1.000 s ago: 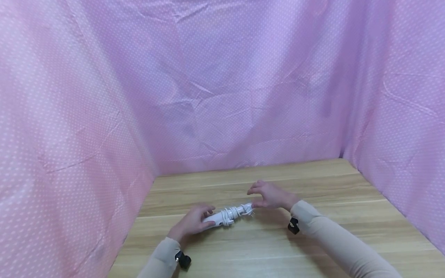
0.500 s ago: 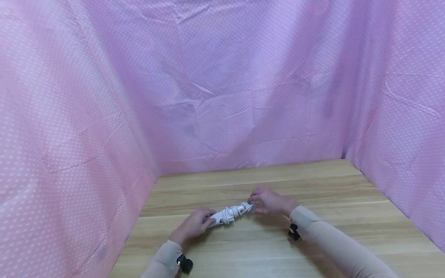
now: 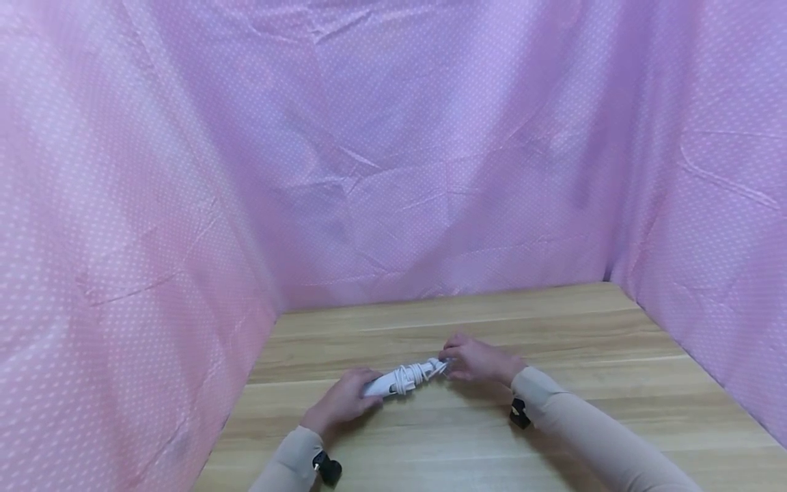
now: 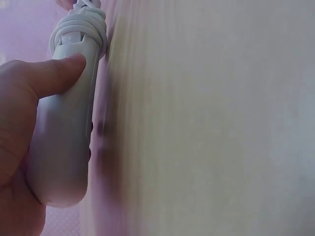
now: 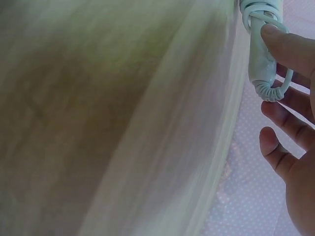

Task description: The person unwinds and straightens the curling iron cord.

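A slender white corded appliance (image 3: 379, 386) lies at a slant between the hands, its power cord (image 3: 407, 377) wound in several turns round the narrower part. My left hand (image 3: 344, 396) grips the wide rounded end, with the thumb along its side in the left wrist view; the other fingers are mostly hidden there. At the narrow end, my right hand (image 3: 479, 359) pinches the cord, its thumb on the loop (image 5: 289, 78) beside the ribbed cord sleeve (image 5: 269, 92) in the right wrist view. The remaining right fingers are spread below and behind that end.
A wood-grain table (image 3: 492, 437) lies under both hands. Pink dotted cloth (image 3: 393, 171) hangs along its back, left and right sides. Black wrist cameras (image 3: 328, 470) sit on both cuffs.
The right hand has gone from raised, spread fingers to closing on the cord at the narrow end. The left hand stays on the wide end, and the appliance has barely moved.
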Demonstrator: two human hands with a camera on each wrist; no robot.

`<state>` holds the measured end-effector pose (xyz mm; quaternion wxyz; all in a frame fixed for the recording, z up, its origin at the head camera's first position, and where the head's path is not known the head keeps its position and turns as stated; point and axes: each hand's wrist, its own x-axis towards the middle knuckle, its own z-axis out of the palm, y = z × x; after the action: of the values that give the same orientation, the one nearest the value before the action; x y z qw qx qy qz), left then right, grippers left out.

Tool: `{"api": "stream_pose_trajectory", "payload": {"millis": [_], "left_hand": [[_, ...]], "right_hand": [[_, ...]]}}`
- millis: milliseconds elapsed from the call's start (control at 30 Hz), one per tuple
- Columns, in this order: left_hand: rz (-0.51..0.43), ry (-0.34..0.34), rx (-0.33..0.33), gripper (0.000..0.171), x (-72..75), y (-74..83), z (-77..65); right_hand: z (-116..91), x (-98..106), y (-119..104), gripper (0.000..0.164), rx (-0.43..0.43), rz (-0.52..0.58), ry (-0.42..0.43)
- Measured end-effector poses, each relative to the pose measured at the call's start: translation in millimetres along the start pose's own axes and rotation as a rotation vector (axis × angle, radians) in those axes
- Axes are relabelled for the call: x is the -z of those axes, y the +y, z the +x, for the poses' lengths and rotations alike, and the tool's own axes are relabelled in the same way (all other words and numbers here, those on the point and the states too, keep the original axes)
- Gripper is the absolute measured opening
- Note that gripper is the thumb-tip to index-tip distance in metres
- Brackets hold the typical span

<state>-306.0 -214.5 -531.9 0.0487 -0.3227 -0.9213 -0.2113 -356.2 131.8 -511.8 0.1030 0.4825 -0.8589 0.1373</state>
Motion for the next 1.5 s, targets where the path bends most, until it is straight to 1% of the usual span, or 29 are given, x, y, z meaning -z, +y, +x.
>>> {"api": "stream_pose_trajectory", "payload": {"millis": [100, 167, 233, 300, 367, 467, 567, 633, 733, 900, 1033, 1167, 1300, 1400, 1500], "left_hand": [[-0.003, 0.020, 0.013, 0.038, -3.3, -0.3, -1.3], [-0.010, 0.039, 0.023, 0.037, -4.6, 0.9, -2.2], [-0.039, 0.052, 0.045, 0.038, -4.4, 3.1, -1.8], [-0.087, 0.061, 0.072, 0.039, -2.4, 7.0, 0.3], [-0.145, 0.067, 0.097, 0.039, 1.1, 11.2, 4.4], [-0.192, 0.085, 0.104, 0.037, 8.7, 18.1, 12.6], [-0.197, 0.115, 0.072, 0.037, 15.4, 24.1, 22.0], [-0.173, 0.136, 0.055, 0.038, 19.5, 29.5, 28.1], [-0.144, 0.161, -0.001, 0.038, 24.8, 37.6, 38.1], [-0.099, 0.188, -0.116, 0.037, 35.5, 49.8, 55.8], [-0.053, 0.198, -0.153, 0.039, 44.9, 58.4, 67.2], [-0.034, 0.202, -0.164, 0.038, 52.5, 65.6, 74.9], [-0.063, 0.188, -0.162, 0.035, 57.4, 72.7, 79.0], [-0.095, 0.192, -0.137, 0.035, 59.3, 76.1, 80.9], [-0.106, 0.213, -0.113, 0.036, 61.1, 77.2, 82.7]], "right_hand": [[-1.4, -1.0, 0.5, 0.038, 0.020, -0.010, 0.026], [-2.5, -0.5, 0.9, 0.034, 0.030, -0.009, 0.060], [-3.3, 1.7, 1.8, 0.029, 0.056, -0.013, 0.123], [-4.4, 6.2, 3.6, 0.025, 0.092, -0.015, 0.207], [-5.6, 14.9, 4.2, 0.026, 0.127, -0.019, 0.283], [-7.6, 31.3, 4.6, 0.031, 0.161, -0.028, 0.345], [-11.3, 49.2, 4.0, 0.033, 0.176, -0.039, 0.364], [-14.0, 59.4, 4.6, 0.033, 0.198, -0.049, 0.386], [-18.9, 74.2, 5.1, 0.033, 0.225, -0.056, 0.428], [-25.7, 94.4, 5.5, 0.036, 0.254, -0.051, 0.507], [-28.7, 106.7, 5.6, 0.036, 0.247, -0.076, 0.571], [-29.9, 115.1, 4.2, 0.030, 0.229, -0.073, 0.616], [-28.4, 121.8, 3.2, 0.027, 0.260, -0.102, 0.688], [-25.7, 127.4, 3.0, 0.023, 0.275, -0.159, 0.736], [-23.2, 132.4, 2.7, 0.022, 0.258, -0.180, 0.737]]}}
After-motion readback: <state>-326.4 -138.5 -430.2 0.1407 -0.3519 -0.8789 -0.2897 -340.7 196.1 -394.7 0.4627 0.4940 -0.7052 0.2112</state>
